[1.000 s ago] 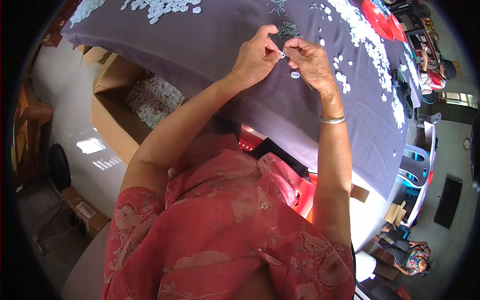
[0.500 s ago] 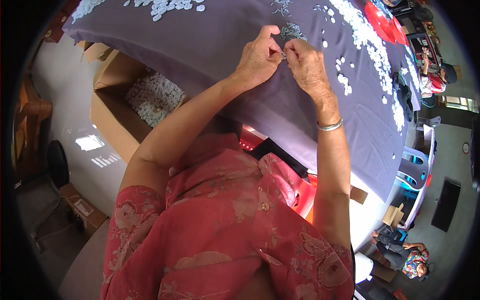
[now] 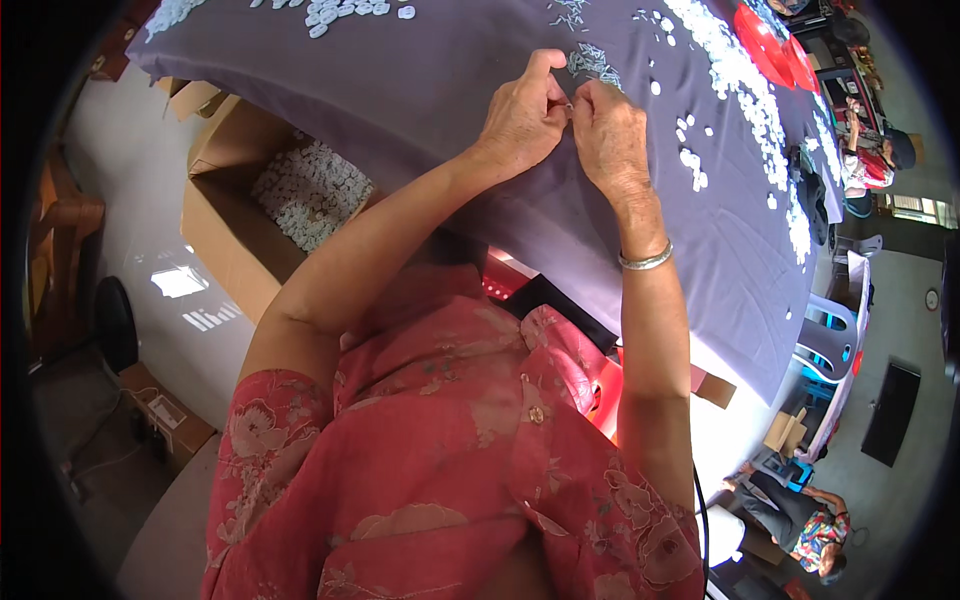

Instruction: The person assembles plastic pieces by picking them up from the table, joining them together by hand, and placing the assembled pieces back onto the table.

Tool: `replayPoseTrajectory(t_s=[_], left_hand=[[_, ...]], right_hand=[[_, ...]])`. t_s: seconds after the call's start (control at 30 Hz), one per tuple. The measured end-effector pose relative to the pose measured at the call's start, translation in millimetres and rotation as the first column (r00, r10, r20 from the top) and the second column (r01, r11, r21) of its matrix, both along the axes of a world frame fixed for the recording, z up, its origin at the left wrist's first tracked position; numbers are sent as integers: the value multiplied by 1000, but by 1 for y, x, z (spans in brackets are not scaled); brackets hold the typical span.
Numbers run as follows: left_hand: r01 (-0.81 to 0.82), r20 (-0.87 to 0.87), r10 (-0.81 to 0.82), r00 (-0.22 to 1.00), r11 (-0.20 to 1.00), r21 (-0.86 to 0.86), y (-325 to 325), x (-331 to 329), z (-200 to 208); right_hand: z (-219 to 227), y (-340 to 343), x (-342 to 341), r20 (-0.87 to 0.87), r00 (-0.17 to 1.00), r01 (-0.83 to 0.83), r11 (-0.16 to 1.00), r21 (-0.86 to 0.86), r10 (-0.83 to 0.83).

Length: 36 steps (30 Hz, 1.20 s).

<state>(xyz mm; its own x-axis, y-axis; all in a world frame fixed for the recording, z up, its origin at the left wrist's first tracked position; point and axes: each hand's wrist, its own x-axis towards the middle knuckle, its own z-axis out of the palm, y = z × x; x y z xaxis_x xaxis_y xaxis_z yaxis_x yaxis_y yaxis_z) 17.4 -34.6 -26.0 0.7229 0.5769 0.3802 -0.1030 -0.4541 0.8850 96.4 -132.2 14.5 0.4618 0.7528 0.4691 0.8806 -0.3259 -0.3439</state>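
Between left hand [image 3: 522, 116] and right hand [image 3: 611, 137], a piece's [image 3: 569, 105] axis is unclear.

The small piece [image 3: 569, 106] held by the left hand [image 3: 522, 125] is mostly covered and too small to tell. The right hand [image 3: 612, 140] hides its fingertips, so its grip is unclear. The upper edge cuts off the table [image 3: 430, 80] and 1 group of white pieces [image 3: 345, 12]. The left forearm [image 3: 385, 238] hides part of the box [image 3: 225, 222].
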Motion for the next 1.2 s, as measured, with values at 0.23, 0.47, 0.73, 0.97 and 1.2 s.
replayPoseTrajectory(t_s=[0.23,0.47,0.73,0.97,1.2], left_hand=[[0,23,0,1000,1000,2,1,0,-2],[15,15,-15,1000,1000,9,1,1,-2],[48,62,-46,997,998,-33,1,1,0],[69,38,-68,997,996,-53,1,-2,3],[79,2,-79,997,996,-51,2,-3,5]], right_hand=[[8,0,-1,-106,989,96,994,-46,-100],[16,-2,3,-219,973,67,997,-34,-73],[30,-8,15,-449,884,97,990,-101,-132],[32,-31,34,-628,770,103,993,-56,-115],[15,-65,41,-557,830,-99,991,-87,35]])
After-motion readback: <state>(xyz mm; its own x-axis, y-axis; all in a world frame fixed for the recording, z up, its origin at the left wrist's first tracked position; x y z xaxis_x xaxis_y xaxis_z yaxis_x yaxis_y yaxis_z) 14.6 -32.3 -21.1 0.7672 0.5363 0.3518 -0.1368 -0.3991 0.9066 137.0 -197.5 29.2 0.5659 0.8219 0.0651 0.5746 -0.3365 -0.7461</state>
